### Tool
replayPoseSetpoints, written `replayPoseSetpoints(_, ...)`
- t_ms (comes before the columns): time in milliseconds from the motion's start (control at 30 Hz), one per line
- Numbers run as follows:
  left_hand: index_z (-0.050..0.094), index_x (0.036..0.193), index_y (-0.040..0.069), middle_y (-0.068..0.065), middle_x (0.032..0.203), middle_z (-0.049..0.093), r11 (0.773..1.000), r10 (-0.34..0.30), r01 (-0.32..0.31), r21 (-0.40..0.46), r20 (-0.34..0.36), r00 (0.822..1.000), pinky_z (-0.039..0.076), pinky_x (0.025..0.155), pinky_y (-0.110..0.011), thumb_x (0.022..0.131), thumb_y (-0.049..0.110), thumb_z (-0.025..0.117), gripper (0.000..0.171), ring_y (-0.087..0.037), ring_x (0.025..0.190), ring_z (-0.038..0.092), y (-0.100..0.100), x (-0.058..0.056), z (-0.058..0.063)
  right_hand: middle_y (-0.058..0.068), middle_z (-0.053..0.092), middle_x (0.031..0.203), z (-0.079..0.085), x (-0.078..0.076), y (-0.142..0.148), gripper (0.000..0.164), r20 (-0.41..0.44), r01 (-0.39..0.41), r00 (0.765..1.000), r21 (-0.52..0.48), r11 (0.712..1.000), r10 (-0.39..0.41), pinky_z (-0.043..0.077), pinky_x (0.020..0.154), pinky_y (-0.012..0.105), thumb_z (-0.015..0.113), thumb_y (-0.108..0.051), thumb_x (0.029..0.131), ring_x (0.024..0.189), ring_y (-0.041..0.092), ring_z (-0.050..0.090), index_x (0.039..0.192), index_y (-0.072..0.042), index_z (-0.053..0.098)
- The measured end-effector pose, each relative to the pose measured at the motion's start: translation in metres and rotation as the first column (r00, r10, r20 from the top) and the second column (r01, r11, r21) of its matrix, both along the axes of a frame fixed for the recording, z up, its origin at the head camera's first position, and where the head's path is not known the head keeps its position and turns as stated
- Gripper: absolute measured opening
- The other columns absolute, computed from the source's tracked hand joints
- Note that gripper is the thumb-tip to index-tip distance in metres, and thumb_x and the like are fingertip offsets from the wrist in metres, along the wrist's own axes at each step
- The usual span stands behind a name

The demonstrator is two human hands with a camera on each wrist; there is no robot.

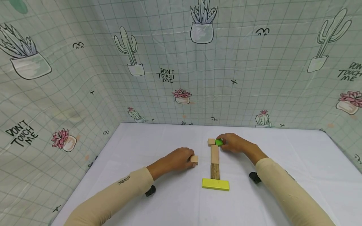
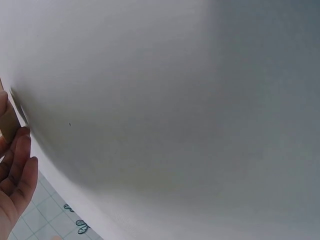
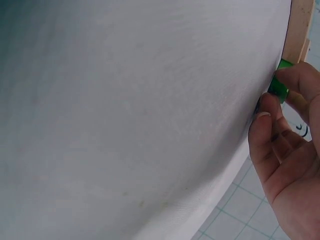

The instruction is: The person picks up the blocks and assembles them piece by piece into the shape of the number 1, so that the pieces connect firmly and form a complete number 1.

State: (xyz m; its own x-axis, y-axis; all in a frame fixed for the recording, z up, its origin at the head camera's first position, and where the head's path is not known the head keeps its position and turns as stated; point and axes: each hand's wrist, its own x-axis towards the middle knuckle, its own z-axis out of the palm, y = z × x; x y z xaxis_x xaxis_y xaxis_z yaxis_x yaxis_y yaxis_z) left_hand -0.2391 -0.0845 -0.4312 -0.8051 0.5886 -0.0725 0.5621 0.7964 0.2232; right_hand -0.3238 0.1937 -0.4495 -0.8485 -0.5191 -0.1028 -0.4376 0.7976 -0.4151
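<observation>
Between thumb and fingers my left hand (image 1: 181,158) pinches a small pale wooden block (image 1: 194,159), left of a row of blocks on the table. My right hand (image 1: 232,142) pinches a green block (image 1: 219,142) at the row's far end, beside another pale wooden block (image 1: 211,142). From there a long light wooden block (image 1: 215,154) runs toward me, then a darker brown wooden block (image 1: 215,171). A yellow block (image 1: 215,184) lies crosswise at the near end. In the right wrist view, fingertips hold the green block (image 3: 281,82) close to the table.
A white cloth covers the table (image 1: 175,201). Behind it and on the left hangs a gridded curtain (image 1: 215,62) with cactus prints. Under each forearm a black object shows, one at the left (image 1: 150,191) and one at the right (image 1: 255,177).
</observation>
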Motion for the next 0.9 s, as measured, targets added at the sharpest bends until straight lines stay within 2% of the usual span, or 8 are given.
replayPoseSetpoints(333,0.067,0.108,0.006,0.006,0.083,0.058,1.000,-0.006,0.006,0.008,0.000,1.000,0.040,0.065,-0.021,0.095,0.031,0.072,0.028,-0.007,0.074,0.046,0.004,-0.005,0.000,0.014,0.066,0.110,-0.001,0.001,0.000,0.042,0.003,-0.001,1.000,-0.011,1.000,0.001,0.051,0.093,0.048,0.067,-0.009,0.093,0.098,0.025,0.060,0.133,-0.002,0.060)
replayPoseSetpoints(900,0.067,0.105,0.006,0.005,0.082,0.056,1.000,-0.010,0.011,0.029,-0.029,1.000,0.040,0.064,-0.020,0.094,0.028,0.073,0.026,-0.007,0.074,0.046,0.010,-0.020,0.000,0.014,0.067,0.110,-0.001,0.001,0.001,0.042,0.004,-0.006,1.000,-0.005,1.000,0.006,0.052,0.093,0.048,0.067,-0.009,0.092,0.098,0.025,0.061,0.133,-0.001,0.060)
